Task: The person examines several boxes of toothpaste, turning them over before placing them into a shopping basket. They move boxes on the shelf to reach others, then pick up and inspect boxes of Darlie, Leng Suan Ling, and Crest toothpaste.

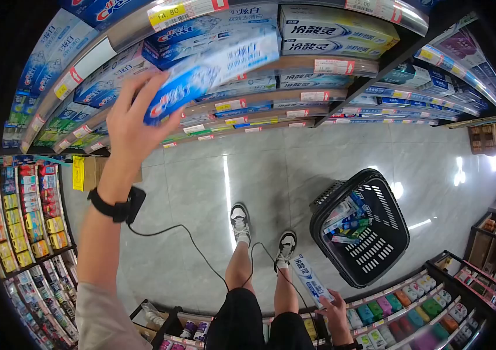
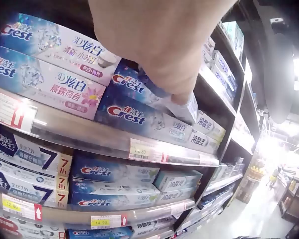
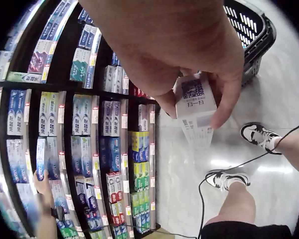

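In the head view my left hand (image 1: 137, 119) grips one end of a blue and white Crest toothpaste box (image 1: 216, 70), thumb below and fingers above. The box slants up to the right in front of a shelf row of similar Crest boxes (image 1: 201, 29). The left wrist view has that hand (image 2: 162, 50) over the row, hiding most of the held box. Low beside my leg, my right hand (image 1: 336, 318) holds a white and blue toothpaste box (image 1: 311, 281) by one end. The right wrist view shows its white end (image 3: 193, 99) with a QR code, between thumb and fingers.
A black shopping basket (image 1: 317, 230) with several small boxes inside stands on the grey tiled floor (image 1: 190, 181), right of my feet. Price-tagged shelf edges (image 1: 329, 66) run across the front. More stocked shelves (image 1: 32, 216) stand left and behind. A black cable (image 1: 187, 228) hangs from my left wrist.
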`<state>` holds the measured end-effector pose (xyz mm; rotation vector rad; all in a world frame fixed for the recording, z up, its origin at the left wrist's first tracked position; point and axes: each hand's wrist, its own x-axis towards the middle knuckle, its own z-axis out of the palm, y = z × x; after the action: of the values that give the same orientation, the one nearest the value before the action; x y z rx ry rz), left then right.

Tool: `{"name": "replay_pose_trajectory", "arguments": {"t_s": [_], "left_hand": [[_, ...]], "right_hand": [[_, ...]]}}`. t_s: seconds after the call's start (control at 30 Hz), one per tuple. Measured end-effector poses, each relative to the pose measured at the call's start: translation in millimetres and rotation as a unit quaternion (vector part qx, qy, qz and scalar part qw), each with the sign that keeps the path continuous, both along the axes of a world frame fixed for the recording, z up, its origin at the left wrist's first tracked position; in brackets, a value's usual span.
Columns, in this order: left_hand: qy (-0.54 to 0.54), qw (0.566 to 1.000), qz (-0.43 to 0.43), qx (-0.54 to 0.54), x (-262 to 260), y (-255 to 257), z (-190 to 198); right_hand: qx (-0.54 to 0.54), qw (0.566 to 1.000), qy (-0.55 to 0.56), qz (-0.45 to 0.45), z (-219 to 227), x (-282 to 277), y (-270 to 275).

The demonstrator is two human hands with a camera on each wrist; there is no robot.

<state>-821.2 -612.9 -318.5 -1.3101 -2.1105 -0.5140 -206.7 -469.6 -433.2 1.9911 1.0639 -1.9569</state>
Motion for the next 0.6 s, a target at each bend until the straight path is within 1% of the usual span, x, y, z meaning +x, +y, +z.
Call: {"name": "replay_pose_trajectory", "arguments": {"t_s": [0.1, 0.2, 0.27, 0.37, 0.4, 0.43, 0.5, 0.57, 0.6], "left_hand": [[-0.04, 0.999, -0.029, -0.001, 22.0, -18.3, -1.5], [-0.071, 0.996, -0.053, -0.018, 28.0, -29.7, -7.8], [-0.076, 0.996, -0.051, -0.009, 26.6, -30.1, -13.3], [-0.091, 0.995, -0.041, -0.006, 24.1, -28.9, -19.1], [-0.096, 0.995, -0.036, -0.011, 22.8, -29.8, -18.8], [-0.086, 0.996, -0.036, -0.01, 22.8, -31.0, -16.9], [-0.068, 0.997, -0.044, -0.01, 22.8, -27.3, -14.1], [-0.071, 0.996, -0.046, -0.013, 21.8, -27.4, -12.5], [-0.073, 0.996, -0.048, -0.015, 21.2, -26.9, -11.8]], "right_hand": [[0.006, 1.0, -0.007, 0.007, -0.6, -3.6, 1.8], [0.001, 1.0, -0.015, 0.019, 0.9, -10.3, 5.2], [0.001, 0.999, -0.02, 0.03, -1.3, -14.9, 9.4], [0.002, 0.999, -0.006, 0.035, -11.9, -7.0, 13.6], [0.013, 0.998, -0.013, 0.062, -15.9, -5.9, 15.1], [0.016, 0.999, -0.005, 0.051, -17.9, -5.1, 15.5], [0.018, 0.999, -0.027, 0.036, -12.4, -12.3, 16.8], [0.018, 1.0, -0.012, 0.018, -5.8, -22.9, 19.4], [0.003, 0.999, -0.032, 0.015, 2.5, -33.4, 21.7]]}}
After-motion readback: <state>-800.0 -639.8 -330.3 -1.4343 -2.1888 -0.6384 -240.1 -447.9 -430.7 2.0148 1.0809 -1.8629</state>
